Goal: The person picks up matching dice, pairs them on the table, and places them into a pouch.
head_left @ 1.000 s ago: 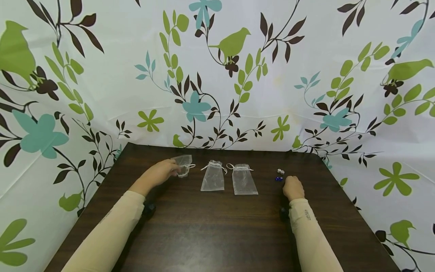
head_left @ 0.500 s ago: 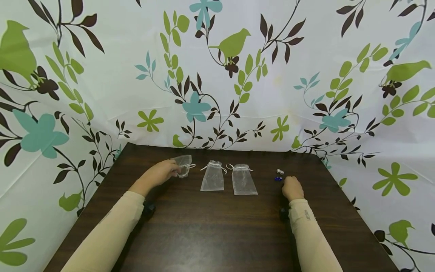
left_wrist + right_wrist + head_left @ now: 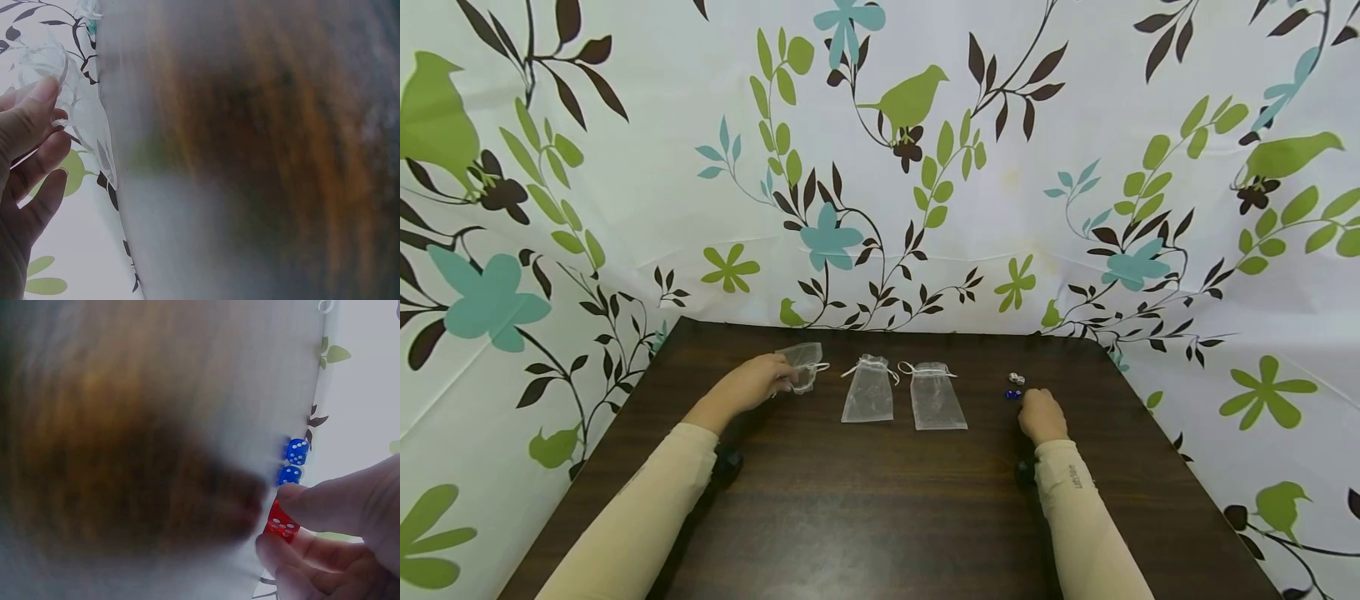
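Observation:
At the table's far left, my left hand [image 3: 754,383] pinches a sheer white drawstring pouch [image 3: 805,358] between thumb and fingers. The left wrist view shows the thin pouch [image 3: 94,119] hanging beside the fingertips. On the right side, my right hand [image 3: 1042,415] rests low at the table. Its thumb and index finger pinch a red die [image 3: 283,524] with white pips, seen in the right wrist view; the head view hides it. Two blue dice [image 3: 1013,394] lie just beyond that hand, with silver-white dice [image 3: 1017,378] behind them.
Two more sheer drawstring pouches, a left one [image 3: 868,392] and a right one [image 3: 937,400], lie flat side by side mid-table. The dark wooden table [image 3: 880,517] ends at the back against a patterned cloth [image 3: 880,208] with birds and leaves.
The head view has shifted very slightly. Both hands stay nearly in place, the left on the pouch and the right beside the dice.

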Available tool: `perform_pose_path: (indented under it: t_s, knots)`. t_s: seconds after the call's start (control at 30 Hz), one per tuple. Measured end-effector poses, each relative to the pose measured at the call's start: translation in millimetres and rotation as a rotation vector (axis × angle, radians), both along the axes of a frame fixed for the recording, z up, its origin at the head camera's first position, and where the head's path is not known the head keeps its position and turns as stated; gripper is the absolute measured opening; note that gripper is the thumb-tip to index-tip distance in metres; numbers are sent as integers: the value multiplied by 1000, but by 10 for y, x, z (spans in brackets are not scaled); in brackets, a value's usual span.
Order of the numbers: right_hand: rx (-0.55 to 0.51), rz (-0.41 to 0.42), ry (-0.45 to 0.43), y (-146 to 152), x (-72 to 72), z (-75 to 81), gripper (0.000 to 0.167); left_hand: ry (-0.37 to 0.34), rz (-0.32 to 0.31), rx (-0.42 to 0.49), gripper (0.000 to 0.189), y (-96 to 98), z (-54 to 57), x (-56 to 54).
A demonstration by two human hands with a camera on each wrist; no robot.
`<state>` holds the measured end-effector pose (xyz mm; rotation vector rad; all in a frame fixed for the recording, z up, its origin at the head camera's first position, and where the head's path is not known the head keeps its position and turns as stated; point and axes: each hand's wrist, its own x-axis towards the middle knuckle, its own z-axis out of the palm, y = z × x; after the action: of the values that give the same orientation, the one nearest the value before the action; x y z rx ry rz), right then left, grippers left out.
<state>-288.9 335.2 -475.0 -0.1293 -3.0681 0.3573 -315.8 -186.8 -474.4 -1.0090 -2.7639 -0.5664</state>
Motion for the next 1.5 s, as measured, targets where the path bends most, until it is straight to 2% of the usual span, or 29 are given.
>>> perform_pose_path:
  t_s: [0.27, 0.73, 0.97, 1.27, 1.4, 1.5]
  knots:
    - [20, 66, 69, -26, -23, 18, 10, -5, 5, -20, 12, -27, -6, -6]
    - [-9, 62, 14, -50, -42, 20, 11, -6, -12, -31, 13, 19, 38, -34]
    - [-24, 74, 28, -95, -40, 11, 14, -6, -9, -31, 13, 36, 35, -41]
    - [-43, 82, 49, -211, -46, 73, 15, -19, 4, -38, 14, 38, 51, -17]
    - [-53, 85, 38, -234, -57, 53, 10, -17, 6, -43, 14, 31, 62, -2]
    - [-74, 86, 19, -258, -64, 36, 13, -16, 1, -46, 14, 31, 58, 0]
